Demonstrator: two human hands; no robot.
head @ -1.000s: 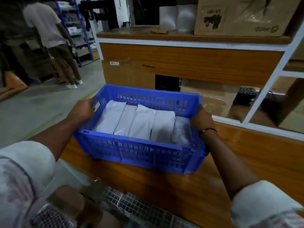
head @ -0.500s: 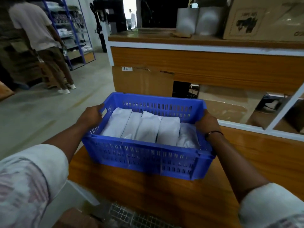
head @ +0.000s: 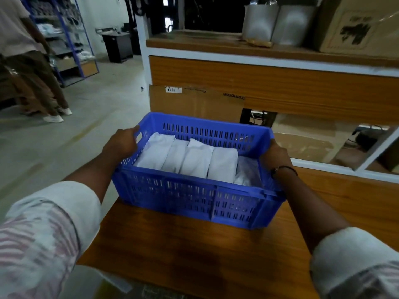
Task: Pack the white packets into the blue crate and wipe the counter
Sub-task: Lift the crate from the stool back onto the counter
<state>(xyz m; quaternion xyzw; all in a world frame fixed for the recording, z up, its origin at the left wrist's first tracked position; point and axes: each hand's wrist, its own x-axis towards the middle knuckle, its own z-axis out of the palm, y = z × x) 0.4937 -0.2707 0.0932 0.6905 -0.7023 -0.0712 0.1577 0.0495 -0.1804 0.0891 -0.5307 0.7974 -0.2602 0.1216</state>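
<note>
While both arms reach forward, left hand (head: 123, 143) and right hand (head: 275, 156) grip the blue crate (head: 194, 195).

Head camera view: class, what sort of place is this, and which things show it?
Probably a warehouse or stockroom: stocked blue shelving racks, a cardboard box, a blue crate of white packets.

Left hand (head: 122, 145), right hand (head: 276, 156): fingertips are lying hidden behind blue crate (head: 194, 199) walls. 1 bystander (head: 26, 50): frame edge is cropping the upper body.
</note>
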